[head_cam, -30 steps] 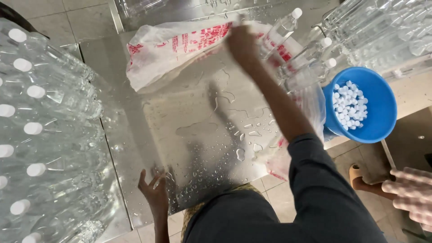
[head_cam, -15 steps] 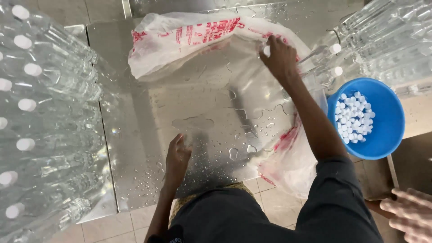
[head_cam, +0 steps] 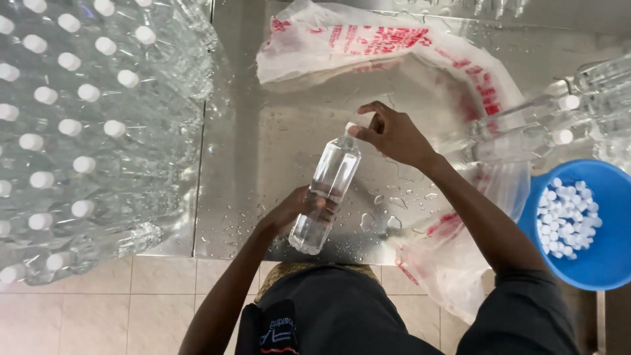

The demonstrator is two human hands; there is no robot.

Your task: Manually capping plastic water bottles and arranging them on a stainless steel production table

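Dozens of capped bottles [head_cam: 72, 125] crowd the left side, packed neck-up in a clear mass beside the wet steel tabletop [head_cam: 263, 151]. A big clear plastic bag [head_cam: 368, 46] with red print lies crumpled across the far and right part of that tabletop, draping off the near edge. At the right a blue bowl [head_cam: 608, 263] holds a heap of small white caps [head_cam: 568, 213], and a few more capped bottles lie just above it.

What has changed is plain — half a second ago both hands were bare, the left flat on the wet steel and the right reaching into the bag; now one bottle [head_cam: 328, 190] sits between them, tilted, its base toward the person and its neck pointing away. The left hand [head_cam: 296, 207] wraps the lower body from behind, fingers curled around it. The right hand [head_cam: 394, 135] is at the neck, thumb and fingertips pinched on the white cap [head_cam: 350, 129].

My reading — a bottle has been pulled from the pile and the cap is being seated or twisted; whether it is tight cannot be told.
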